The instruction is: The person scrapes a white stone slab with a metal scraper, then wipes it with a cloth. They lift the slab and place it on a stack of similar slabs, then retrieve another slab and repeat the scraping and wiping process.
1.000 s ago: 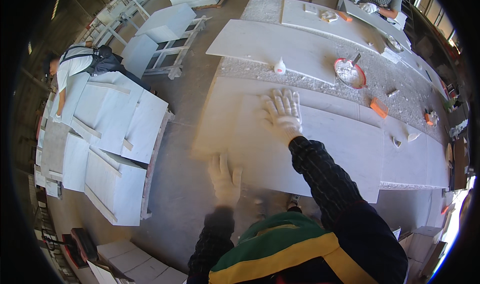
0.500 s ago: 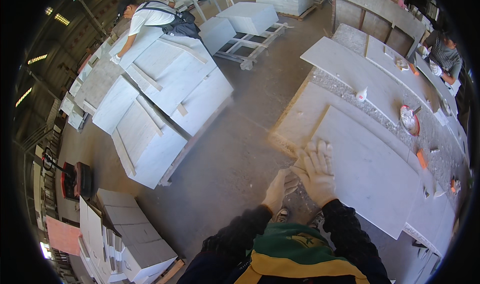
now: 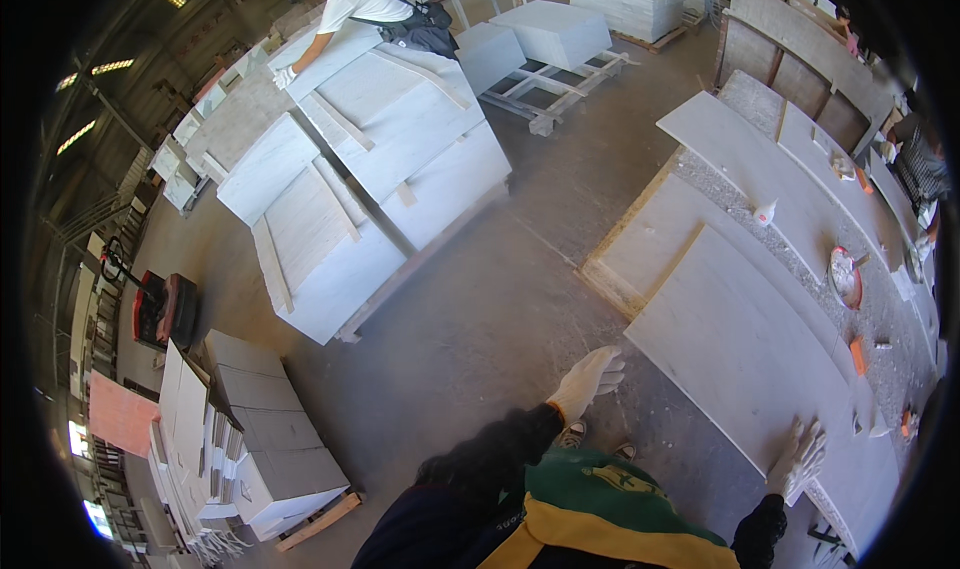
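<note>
Left hand: white-gloved left hand [image 3: 588,382] at half past four from the centre, fingers extended and slightly bent, holding nothing visible, in the air just beside the slab's near-left corner.
Right hand: white-gloved right hand [image 3: 798,459] at four o'clock, fingers spread over the slab's near edge, gripping nothing; how firmly it presses cannot be told.
Top slab: pale stone slab [image 3: 735,334] between three and four o'clock, lying flat, partly covering the lower slab [image 3: 650,224].
Bench: gritty grey workbench [image 3: 752,99], its far end at two o'clock.
Bench items: white squeeze bottle [image 3: 765,213] at half past two; red-rimmed bowl [image 3: 846,277] at three; orange block [image 3: 858,355] at half past three.
Palletised stack: white stone slabs [image 3: 430,119] with wooden strips on top, around half past ten.
Co-worker: a person [image 3: 375,7] at eleven o'clock, leaning over that stack.
Pallet truck: red-and-black pallet truck [image 3: 165,309] near nine.
</note>
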The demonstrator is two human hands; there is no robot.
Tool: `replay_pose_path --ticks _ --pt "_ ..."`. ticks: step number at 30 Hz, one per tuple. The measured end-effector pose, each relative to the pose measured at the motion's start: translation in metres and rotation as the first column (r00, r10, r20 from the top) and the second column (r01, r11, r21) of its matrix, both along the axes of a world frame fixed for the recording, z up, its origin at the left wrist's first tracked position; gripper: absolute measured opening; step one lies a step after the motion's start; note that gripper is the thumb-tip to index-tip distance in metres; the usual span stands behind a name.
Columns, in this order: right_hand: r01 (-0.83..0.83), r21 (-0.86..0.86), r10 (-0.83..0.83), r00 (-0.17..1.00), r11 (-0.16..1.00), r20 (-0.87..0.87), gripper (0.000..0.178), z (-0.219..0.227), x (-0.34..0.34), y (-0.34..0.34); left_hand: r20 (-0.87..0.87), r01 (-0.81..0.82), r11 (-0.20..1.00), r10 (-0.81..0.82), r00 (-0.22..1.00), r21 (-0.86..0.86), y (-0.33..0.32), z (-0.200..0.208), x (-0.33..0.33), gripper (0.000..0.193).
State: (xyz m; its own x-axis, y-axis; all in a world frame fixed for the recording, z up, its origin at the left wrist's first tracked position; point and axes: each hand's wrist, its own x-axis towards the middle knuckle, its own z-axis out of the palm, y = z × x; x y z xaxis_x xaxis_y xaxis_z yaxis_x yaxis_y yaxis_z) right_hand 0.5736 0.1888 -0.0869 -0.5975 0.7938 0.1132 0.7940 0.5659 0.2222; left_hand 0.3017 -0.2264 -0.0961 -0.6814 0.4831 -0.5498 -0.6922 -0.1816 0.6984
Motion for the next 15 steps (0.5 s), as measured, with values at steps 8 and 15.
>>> replay_pose_path --ticks 8,15 --pt "-0.725 0.129 0.709 0.595 0.677 -0.379 0.059 0.024 -0.201 -0.086 -0.296 0.031 0.993 -0.063 0.953 -0.113 -0.027 -0.046 0.031 0.048" --pt "-0.451 -0.002 0.402 0.797 0.892 -0.451 0.060 0.012 -0.200 0.041 -0.632 -0.067 0.824 -0.376 0.677 -0.562 -0.075 -0.026 0.063 0.043"
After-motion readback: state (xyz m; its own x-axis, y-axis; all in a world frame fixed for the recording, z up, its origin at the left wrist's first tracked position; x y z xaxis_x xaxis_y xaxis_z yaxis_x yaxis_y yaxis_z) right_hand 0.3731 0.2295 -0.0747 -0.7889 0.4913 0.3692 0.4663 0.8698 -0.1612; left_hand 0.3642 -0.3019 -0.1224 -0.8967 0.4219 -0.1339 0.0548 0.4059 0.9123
